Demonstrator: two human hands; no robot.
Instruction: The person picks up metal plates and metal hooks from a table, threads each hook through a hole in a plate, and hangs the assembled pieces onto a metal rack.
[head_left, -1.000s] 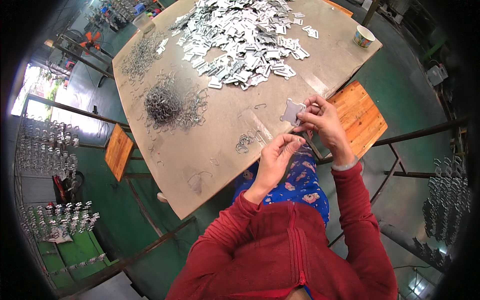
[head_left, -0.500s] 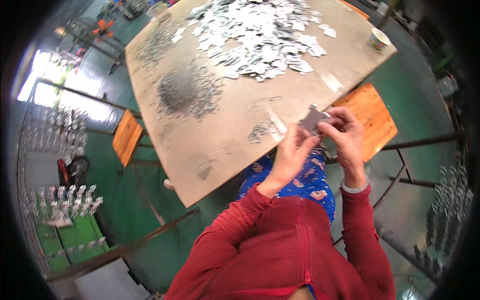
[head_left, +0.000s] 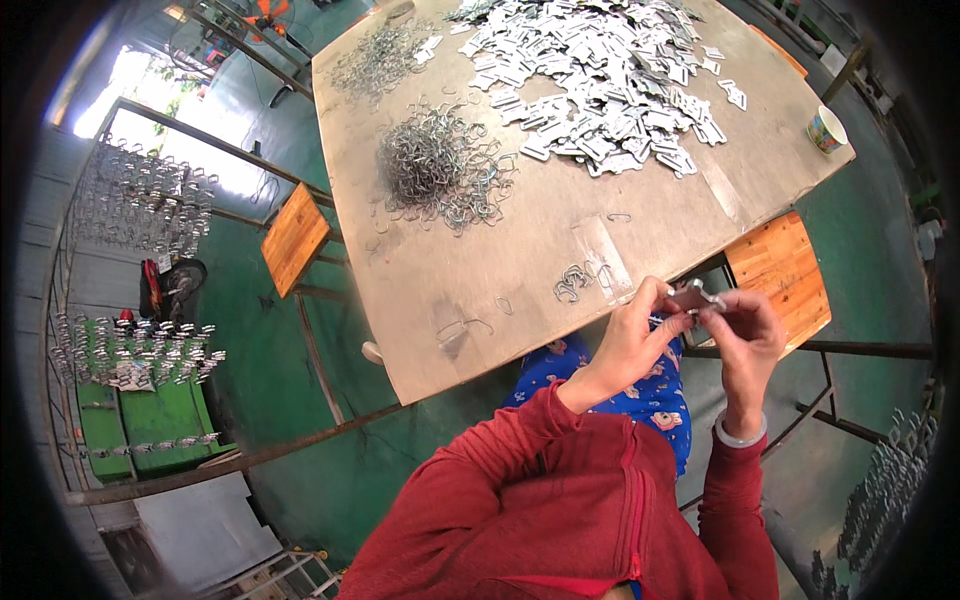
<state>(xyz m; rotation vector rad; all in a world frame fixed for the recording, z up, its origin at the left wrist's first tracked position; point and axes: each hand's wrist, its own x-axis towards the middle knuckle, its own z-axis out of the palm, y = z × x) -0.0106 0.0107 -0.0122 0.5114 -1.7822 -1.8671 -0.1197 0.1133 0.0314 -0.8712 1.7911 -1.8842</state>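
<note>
Just past the table's near edge, I hold a small notched metal plate (head_left: pixel 692 296) between both hands. My left hand (head_left: pixel 638 338) pinches its left side with thumb and fingers. On its right side, my right hand (head_left: pixel 748 335) grips it, thumb in front and fingers curled behind. The plate is tilted, and my fingertips hide part of it. Whether a hook is also between my fingers, I cannot tell. A few bent wire hooks (head_left: pixel 572 284) lie on the table close to my left hand.
A large heap of similar flat metal plates (head_left: pixel 600 85) covers the far part of the brown tabletop (head_left: pixel 440 320). Left of it is a pile of wire hooks (head_left: pixel 435 165). A paper cup (head_left: pixel 826 130) stands at the right corner. Wooden stools (head_left: pixel 780 275) flank the table.
The whole view has shifted, so the table sits further right and lower. In my hands the plate has turned from showing its broad dark face to a flatter tilt.
</note>
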